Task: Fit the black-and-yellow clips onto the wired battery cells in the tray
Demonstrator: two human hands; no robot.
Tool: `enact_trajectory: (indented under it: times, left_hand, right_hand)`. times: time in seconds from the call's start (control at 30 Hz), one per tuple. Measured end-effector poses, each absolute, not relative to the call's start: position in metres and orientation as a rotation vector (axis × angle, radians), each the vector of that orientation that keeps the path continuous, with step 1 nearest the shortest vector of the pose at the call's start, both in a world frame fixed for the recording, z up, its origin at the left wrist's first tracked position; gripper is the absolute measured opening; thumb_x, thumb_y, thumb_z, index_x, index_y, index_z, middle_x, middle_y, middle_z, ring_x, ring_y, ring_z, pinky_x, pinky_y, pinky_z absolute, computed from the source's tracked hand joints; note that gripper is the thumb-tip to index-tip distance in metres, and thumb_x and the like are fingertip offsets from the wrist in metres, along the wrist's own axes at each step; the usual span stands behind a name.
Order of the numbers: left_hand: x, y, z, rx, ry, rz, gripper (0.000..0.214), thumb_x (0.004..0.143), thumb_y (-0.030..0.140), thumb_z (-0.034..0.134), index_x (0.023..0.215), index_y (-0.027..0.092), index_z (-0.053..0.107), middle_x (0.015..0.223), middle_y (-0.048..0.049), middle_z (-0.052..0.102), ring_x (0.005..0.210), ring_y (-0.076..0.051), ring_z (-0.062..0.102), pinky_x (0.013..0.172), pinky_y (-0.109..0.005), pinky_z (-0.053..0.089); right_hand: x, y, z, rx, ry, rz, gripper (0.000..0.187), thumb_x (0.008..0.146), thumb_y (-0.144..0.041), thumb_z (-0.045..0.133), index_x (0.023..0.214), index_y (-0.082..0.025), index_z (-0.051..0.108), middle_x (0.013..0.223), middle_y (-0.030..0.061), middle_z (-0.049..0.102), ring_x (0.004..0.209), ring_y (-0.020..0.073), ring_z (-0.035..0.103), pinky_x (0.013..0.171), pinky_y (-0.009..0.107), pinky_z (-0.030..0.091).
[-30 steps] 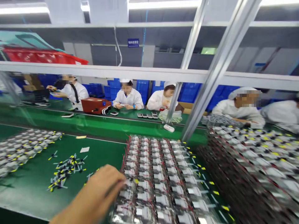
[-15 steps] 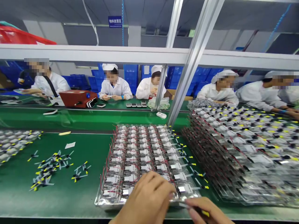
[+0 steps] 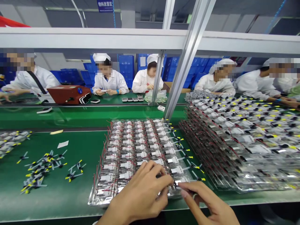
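A clear plastic tray of small silver parts with red wires lies on the green bench in front of me. My left hand rests curled over the tray's near edge, fingertips pressed on one part in the front row. My right hand is just to its right, thumb and forefinger pinched at a thin black lead sticking out of the front row. What the left fingers hold is hidden.
A tall stack of filled trays stands at the right. Loose black and yellow leads lie at the left, near another tray. A slanted metal post rises behind. Several people in white sit across a green belt.
The view dropped and swung right. My left hand slid from the tray's left side to its near edge, and my right hand came into view, pinching at the front row.
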State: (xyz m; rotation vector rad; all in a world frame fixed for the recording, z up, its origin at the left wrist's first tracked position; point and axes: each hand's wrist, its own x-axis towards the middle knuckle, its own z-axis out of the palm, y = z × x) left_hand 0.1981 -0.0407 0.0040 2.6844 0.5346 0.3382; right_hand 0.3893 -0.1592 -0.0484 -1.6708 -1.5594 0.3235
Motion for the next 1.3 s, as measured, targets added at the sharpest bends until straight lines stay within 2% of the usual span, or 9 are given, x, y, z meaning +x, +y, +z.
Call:
enact_trajectory:
  times: [0.1, 0.17, 0.37, 0.6, 0.77, 0.97, 1.3]
  left_hand:
    - [0.196, -0.041, 0.001, 2.617, 0.563, 0.372, 0.009, 0.095, 0.030, 0.052, 0.099, 0.024, 0.056, 0.106, -0.0027, 0.060, 0.100, -0.020, 0.051, 0.089, -0.036, 0.043]
    - [0.196, -0.041, 0.000, 2.572, 0.576, 0.358, 0.010, 0.097, 0.030, 0.051, 0.102, 0.023, 0.057, 0.103, -0.0031, 0.061, 0.098, -0.020, 0.052, 0.089, -0.036, 0.043]
    - [0.195, -0.039, -0.002, 2.492, 0.580, 0.356, 0.020, 0.095, 0.031, 0.055, 0.113, 0.022, 0.060, 0.097, -0.0041, 0.060, 0.097, -0.021, 0.054, 0.084, -0.032, 0.045]
    - [0.195, -0.038, -0.005, 2.468, 0.585, 0.364, 0.018, 0.095, 0.031, 0.056, 0.108, 0.022, 0.063, 0.094, -0.0033, 0.059, 0.097, -0.020, 0.053, 0.082, -0.030, 0.044]
    - [0.195, -0.038, -0.006, 2.487, 0.591, 0.340, 0.017, 0.094, 0.030, 0.057, 0.108, 0.020, 0.062, 0.095, -0.0037, 0.060, 0.098, -0.021, 0.053, 0.083, -0.031, 0.044]
    - [0.196, -0.038, -0.009, 2.524, 0.576, 0.374, 0.017, 0.095, 0.030, 0.055, 0.106, 0.019, 0.063, 0.094, -0.0043, 0.060, 0.096, -0.021, 0.053, 0.081, -0.032, 0.044]
    - [0.196, -0.038, -0.006, 2.527, 0.562, 0.390, 0.015, 0.095, 0.029, 0.056, 0.103, 0.019, 0.063, 0.091, -0.0041, 0.060, 0.093, -0.020, 0.054, 0.078, -0.031, 0.044]
  right_hand:
    - [0.380, -0.150, -0.041, -1.670, -1.559, 0.345, 0.020, 0.095, -0.044, 0.057, 0.094, -0.028, 0.070, 0.091, 0.0035, 0.069, 0.061, 0.0162, 0.062, 0.055, 0.021, 0.053]
    - [0.374, -0.146, -0.037, -1.677, -1.537, 0.356, 0.023, 0.096, -0.045, 0.054, 0.092, -0.027, 0.069, 0.091, 0.0039, 0.067, 0.063, 0.0165, 0.061, 0.052, 0.021, 0.051]
    - [0.363, -0.145, -0.030, -1.715, -1.444, 0.440, 0.026, 0.099, -0.046, 0.049, 0.091, -0.027, 0.066, 0.092, 0.0006, 0.064, 0.072, 0.0162, 0.059, 0.065, 0.024, 0.047]
    - [0.360, -0.145, -0.028, -1.773, -1.414, 0.441, 0.024, 0.100, -0.044, 0.047, 0.092, -0.027, 0.063, 0.092, -0.0014, 0.060, 0.074, 0.0157, 0.058, 0.062, 0.024, 0.042]
    - [0.360, -0.144, -0.029, -1.802, -1.479, 0.444, 0.024, 0.100, -0.042, 0.045, 0.094, -0.026, 0.062, 0.091, 0.0004, 0.060, 0.065, 0.0162, 0.055, 0.053, 0.026, 0.037]
    - [0.356, -0.144, -0.031, -1.836, -1.412, 0.471, 0.024, 0.100, -0.044, 0.045, 0.095, -0.026, 0.061, 0.092, -0.0003, 0.060, 0.072, 0.0163, 0.057, 0.061, 0.026, 0.041]
    - [0.362, -0.143, -0.032, -1.803, -1.498, 0.502, 0.022, 0.099, -0.042, 0.047, 0.093, -0.027, 0.062, 0.091, -0.0016, 0.061, 0.073, 0.0152, 0.059, 0.065, 0.023, 0.045]
